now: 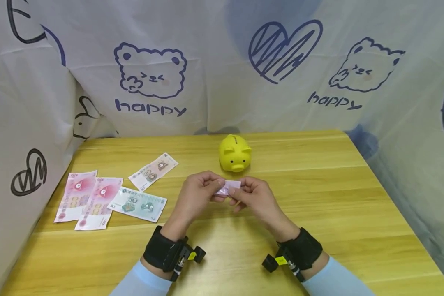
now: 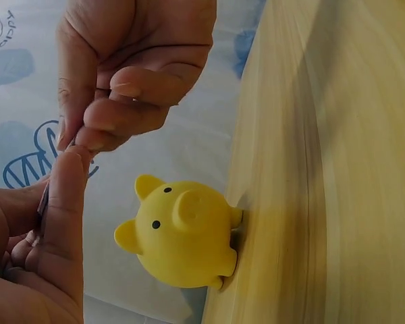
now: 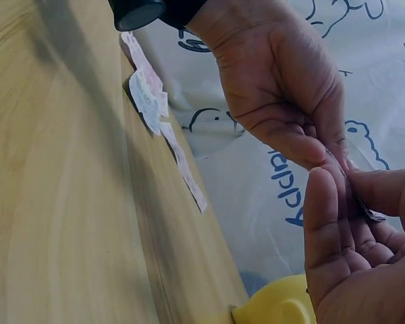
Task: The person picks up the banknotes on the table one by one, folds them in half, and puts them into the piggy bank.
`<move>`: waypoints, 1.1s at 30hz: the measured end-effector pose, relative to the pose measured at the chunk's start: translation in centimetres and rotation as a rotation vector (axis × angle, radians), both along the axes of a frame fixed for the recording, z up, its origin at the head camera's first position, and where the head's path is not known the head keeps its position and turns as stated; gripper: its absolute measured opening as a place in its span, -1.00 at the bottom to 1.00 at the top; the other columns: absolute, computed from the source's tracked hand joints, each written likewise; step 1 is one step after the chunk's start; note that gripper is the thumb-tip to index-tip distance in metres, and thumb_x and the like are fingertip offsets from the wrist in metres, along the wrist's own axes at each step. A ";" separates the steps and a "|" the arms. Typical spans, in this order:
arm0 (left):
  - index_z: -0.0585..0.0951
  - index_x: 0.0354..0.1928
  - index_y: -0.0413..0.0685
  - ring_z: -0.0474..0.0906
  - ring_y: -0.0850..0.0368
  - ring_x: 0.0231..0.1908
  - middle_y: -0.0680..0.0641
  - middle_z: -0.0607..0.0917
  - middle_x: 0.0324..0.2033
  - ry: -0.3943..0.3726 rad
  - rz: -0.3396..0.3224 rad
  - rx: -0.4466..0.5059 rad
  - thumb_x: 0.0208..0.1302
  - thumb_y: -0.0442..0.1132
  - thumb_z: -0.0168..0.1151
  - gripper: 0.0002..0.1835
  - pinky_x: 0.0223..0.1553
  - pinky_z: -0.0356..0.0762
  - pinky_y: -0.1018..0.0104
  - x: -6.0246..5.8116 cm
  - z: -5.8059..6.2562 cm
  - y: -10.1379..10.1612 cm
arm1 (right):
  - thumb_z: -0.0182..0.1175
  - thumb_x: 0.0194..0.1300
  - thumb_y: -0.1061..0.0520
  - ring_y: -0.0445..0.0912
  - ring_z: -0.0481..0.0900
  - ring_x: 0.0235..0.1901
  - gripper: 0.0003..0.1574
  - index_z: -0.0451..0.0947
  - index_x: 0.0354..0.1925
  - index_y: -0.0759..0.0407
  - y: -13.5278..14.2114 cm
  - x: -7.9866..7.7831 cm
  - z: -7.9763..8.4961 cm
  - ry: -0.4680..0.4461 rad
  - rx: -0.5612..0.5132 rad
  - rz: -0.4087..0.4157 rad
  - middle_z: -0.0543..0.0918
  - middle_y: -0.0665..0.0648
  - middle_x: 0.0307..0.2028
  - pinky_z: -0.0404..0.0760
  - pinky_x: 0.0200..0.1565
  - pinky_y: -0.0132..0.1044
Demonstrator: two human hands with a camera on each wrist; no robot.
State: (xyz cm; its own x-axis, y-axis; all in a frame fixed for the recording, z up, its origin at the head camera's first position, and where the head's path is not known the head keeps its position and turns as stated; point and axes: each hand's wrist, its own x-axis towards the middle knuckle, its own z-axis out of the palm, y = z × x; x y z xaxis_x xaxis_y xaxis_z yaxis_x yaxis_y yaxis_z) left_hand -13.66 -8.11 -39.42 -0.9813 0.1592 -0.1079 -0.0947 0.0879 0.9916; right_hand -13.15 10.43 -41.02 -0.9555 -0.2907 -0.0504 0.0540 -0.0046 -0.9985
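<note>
Centrally, in the head view, a small folded strip of pale pink-violet paper [image 1: 232, 184] is held above the wood-grain tabletop [image 1: 355, 185], on the near side of a smooth yellow pig-shaped bank [image 1: 235, 155]. One end is pinched between the thumb and bent fingers of the left hand [image 1: 199, 191]; the other is pinched likewise by the right hand [image 1: 258, 196]. At left, two overlapping pink-red paper notes [image 1: 75, 195] are shown beside a pale green paper note [image 1: 138, 205] and a brownish paper note [image 1: 153, 171].

In the left wrist view, the strip is seen nearly edge-on and is largely hidden by fingers; the bank is shown upright, apart from both hands.

In the right wrist view, a thin edge is seen between the two pinches. The strip is judged very light, flexible, easily creased and liable to spring open; it is best taken lightly at its short ends, with the folds kept pressed together.
</note>
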 end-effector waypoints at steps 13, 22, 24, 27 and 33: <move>0.65 -0.19 -0.24 0.71 -0.08 -0.27 -0.24 0.75 -0.29 -0.104 -0.101 0.108 0.34 -0.27 0.21 -0.84 -0.20 0.72 0.16 -0.1 0.3 -0.7 | 0.26 0.30 0.15 -0.02 0.65 -0.53 -0.69 0.51 -0.26 0.44 0.5 -0.1 0.7 -0.006 0.001 -0.082 0.69 0.34 -0.40 0.73 -0.46 -0.18; 0.61 -0.04 -0.28 0.69 -0.10 -0.18 -0.31 0.72 -0.15 -0.173 -0.126 0.232 0.36 -0.35 0.13 -0.79 -0.12 0.69 0.17 -0.4 0.5 -1.3 | 0.19 0.36 0.12 0.02 0.70 -0.44 -0.62 0.50 -0.15 0.49 0.8 -0.7 0.5 -0.024 -0.088 -0.011 0.70 0.26 -0.39 0.75 -0.32 -0.11; 0.58 0.03 -0.27 0.68 -0.10 -0.15 -0.33 0.69 -0.09 -0.186 -0.139 0.269 0.37 -0.37 0.10 -0.76 -0.10 0.68 0.18 -0.4 0.5 -1.5 | 0.19 0.36 0.11 0.00 0.70 -0.44 -0.61 0.50 -0.12 0.48 0.9 -0.8 0.5 -0.023 -0.104 -0.010 0.70 0.25 -0.38 0.75 -0.32 -0.14; 0.57 0.07 -0.23 0.68 -0.09 -0.14 -0.35 0.67 -0.05 -0.198 -0.143 0.305 0.38 -0.38 0.08 -0.73 -0.10 0.67 0.20 -0.4 0.6 -1.6 | 0.17 0.37 0.16 -0.01 0.69 -0.41 -0.62 0.47 0.01 0.44 0.9 -0.7 0.5 -0.019 -0.144 0.005 0.70 0.23 -0.36 0.75 -0.31 -0.16; 0.56 0.08 -0.24 0.70 -0.06 -0.19 -0.37 0.66 -0.05 -0.186 -0.103 0.373 0.35 -0.43 0.08 -0.71 -0.13 0.68 0.22 -0.3 0.8 -1.7 | 0.16 0.36 0.23 -0.02 0.69 -0.38 -0.54 0.39 0.17 0.39 0.9 -0.6 0.5 0.020 -0.204 0.037 0.70 0.14 -0.35 0.74 -0.29 -0.17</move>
